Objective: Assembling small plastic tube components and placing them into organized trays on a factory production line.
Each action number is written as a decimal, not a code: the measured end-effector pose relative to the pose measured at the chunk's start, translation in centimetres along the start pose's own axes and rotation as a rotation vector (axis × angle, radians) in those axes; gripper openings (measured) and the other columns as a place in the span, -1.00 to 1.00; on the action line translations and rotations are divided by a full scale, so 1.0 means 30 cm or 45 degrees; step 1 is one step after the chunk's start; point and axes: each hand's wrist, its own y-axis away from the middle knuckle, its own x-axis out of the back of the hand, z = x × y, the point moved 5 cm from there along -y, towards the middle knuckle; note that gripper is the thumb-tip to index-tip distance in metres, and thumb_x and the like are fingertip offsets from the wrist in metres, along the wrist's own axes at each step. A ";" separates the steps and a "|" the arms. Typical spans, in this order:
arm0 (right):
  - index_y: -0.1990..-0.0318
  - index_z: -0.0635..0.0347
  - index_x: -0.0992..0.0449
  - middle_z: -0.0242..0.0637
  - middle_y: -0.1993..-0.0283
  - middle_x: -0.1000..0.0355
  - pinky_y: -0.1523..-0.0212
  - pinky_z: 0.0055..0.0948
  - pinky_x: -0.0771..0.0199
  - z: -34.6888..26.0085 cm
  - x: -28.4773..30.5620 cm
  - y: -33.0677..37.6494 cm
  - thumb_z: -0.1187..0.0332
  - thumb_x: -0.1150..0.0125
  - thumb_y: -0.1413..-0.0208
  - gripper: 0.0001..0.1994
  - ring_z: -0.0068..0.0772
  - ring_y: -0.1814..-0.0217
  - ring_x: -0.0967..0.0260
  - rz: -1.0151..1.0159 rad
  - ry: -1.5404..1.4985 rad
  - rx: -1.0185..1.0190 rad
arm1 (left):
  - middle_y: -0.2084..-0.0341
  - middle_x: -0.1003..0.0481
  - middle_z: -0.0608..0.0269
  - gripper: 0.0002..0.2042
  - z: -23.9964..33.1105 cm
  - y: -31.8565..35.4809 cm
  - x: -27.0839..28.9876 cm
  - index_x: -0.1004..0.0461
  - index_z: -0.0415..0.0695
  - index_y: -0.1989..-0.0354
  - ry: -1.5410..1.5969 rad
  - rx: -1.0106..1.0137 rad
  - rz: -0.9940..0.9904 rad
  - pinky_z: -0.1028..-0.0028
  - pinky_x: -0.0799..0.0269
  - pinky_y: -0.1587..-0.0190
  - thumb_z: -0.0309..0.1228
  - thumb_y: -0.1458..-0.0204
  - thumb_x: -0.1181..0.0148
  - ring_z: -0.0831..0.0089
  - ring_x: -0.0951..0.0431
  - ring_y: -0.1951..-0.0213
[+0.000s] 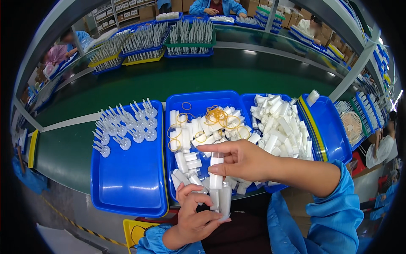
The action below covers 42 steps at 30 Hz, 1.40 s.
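Pinching a white block (pixel 216 172) between thumb and fingers, the right hand (pixel 250 160) shows a narrow grip, its index finger extended leftward past the block's upper end. The block's long axis runs toward the body, and its lower end lies just above, and nearly in line with, a clear sleeve (pixel 226 202). The left hand (pixel 196 215), nearer the body, holds this sleeve in a loose curl, fingers partly spread; whether it grips a second piece cannot be told. Materials noted: the block is matte, white and rectangular; the sleeve is glossy, transparent and elongated. Beyond both hands, a blue tray (pixel 203 95) of smooth plastic contains similar white pieces (pixel 185 139) and thin, tan, looped bands (pixel 218 115). To the left, a second tray (pixel 127 188) bears translucent, round-based parts (pixel 137 122) with slender upright stems.
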 end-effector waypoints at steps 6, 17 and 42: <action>-0.10 0.18 -0.32 -0.32 0.39 -0.41 0.38 -0.65 -0.31 0.024 -0.001 0.004 0.37 -0.13 -0.06 -0.59 -0.68 0.46 -0.29 -0.011 -0.190 -0.012 | 0.44 -0.28 0.34 -0.78 0.007 -0.002 0.006 -0.51 0.05 0.68 0.054 0.009 -0.022 0.23 -0.05 0.09 -0.36 0.54 -0.49 0.17 -0.20 0.15; 0.02 0.14 -0.45 -0.09 0.38 -0.47 0.38 -0.51 -0.40 -0.039 -0.002 0.063 0.38 -0.16 0.00 -0.67 -0.49 0.42 -0.42 0.092 0.410 0.300 | 0.41 -0.27 0.39 -0.80 0.034 0.001 0.000 -0.52 0.11 0.65 -0.004 -0.030 -0.070 0.05 0.12 -0.05 -0.29 0.50 -0.44 0.25 -0.24 0.17; 0.06 0.13 -0.48 -0.15 0.39 -0.50 0.32 -0.48 -0.40 0.000 -0.015 0.132 0.47 -0.23 0.06 -0.67 -0.38 0.38 -0.46 0.095 0.180 0.219 | 0.52 -0.30 0.47 -0.78 0.084 0.032 -0.023 -0.51 0.17 0.57 -0.031 -0.237 0.091 0.14 0.15 -0.10 -0.32 0.47 -0.41 0.43 -0.28 0.34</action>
